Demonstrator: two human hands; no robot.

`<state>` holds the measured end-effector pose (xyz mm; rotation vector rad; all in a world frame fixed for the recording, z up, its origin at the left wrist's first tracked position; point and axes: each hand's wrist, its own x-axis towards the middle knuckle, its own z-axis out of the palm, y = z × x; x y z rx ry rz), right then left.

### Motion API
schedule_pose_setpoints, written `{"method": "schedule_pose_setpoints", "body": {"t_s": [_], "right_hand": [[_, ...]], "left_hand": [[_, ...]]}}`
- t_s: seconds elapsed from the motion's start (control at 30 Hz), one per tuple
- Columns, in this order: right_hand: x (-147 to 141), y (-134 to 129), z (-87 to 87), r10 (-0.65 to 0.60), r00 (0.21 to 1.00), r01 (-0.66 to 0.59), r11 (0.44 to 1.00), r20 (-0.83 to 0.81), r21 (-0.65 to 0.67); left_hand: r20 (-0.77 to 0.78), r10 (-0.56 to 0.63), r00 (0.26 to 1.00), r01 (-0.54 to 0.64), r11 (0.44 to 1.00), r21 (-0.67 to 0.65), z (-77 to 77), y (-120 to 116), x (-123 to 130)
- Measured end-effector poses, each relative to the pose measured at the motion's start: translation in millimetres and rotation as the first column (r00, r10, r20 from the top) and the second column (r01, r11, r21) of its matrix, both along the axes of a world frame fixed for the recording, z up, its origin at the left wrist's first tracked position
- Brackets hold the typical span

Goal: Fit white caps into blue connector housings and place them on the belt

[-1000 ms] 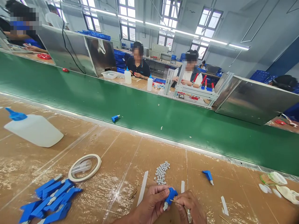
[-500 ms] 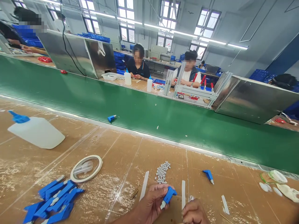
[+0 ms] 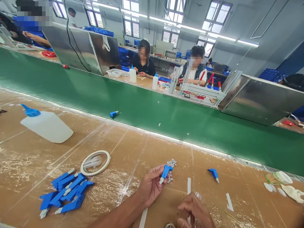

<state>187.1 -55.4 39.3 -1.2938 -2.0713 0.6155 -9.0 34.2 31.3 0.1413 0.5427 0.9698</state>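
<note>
My left hand is closed around a small blue plastic piece with a pale grey tip, thumb on its side. Beyond the fingers lies a heap of small grey bits, partly covered by the hand. My right hand hovers lower right, fingers bent and apart, with nothing visible in them. A round rim of a small container shows beside it at the bottom edge. White strips lie on the board between the hands. To the left sits a pile of similar blue pieces.
A roll of tape and a bottle with blue nozzle lie at left. Another blue piece and a toppled jar lie at right. Behind runs a green belt, carrying one blue piece; co-workers sit beyond.
My left hand has moved up and forward with the blue piece, now covering part of the grey bits. My right hand's fingers have spread. The view has shifted slightly.
</note>
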Motion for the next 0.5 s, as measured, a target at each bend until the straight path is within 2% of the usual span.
{"method": "schedule_pose_setpoints", "body": {"t_s": [0.1, 0.2, 0.33, 0.5], "right_hand": [[-0.5, 35.9, 5.6, -0.09, 0.989, 0.09, 0.996, 0.121, 0.009], [-4.0, 69.7, -4.9, -0.162, 0.97, 0.147, 0.985, 0.181, 0.091], [-6.2, 98.4, -17.8, -0.198, 0.951, 0.176, 0.978, 0.237, 0.11], [-9.5, 112.8, -17.4, -0.214, 0.917, 0.195, 0.977, 0.338, 0.089]], "left_hand": [[0.009, 0.133, 0.991, -0.133, 0.991, -0.006, 1.1, 15.4, -9.5], [0.003, 0.193, 0.981, -0.193, 0.98, -0.047, -1.2, 24.1, -12.6], [-0.016, 0.179, 0.984, -0.18, 0.983, -0.046, -7.3, 23.3, -7.0], [-0.023, 0.112, 0.993, -0.113, 0.992, -0.057, -12.4, 18.7, 0.1]]}}
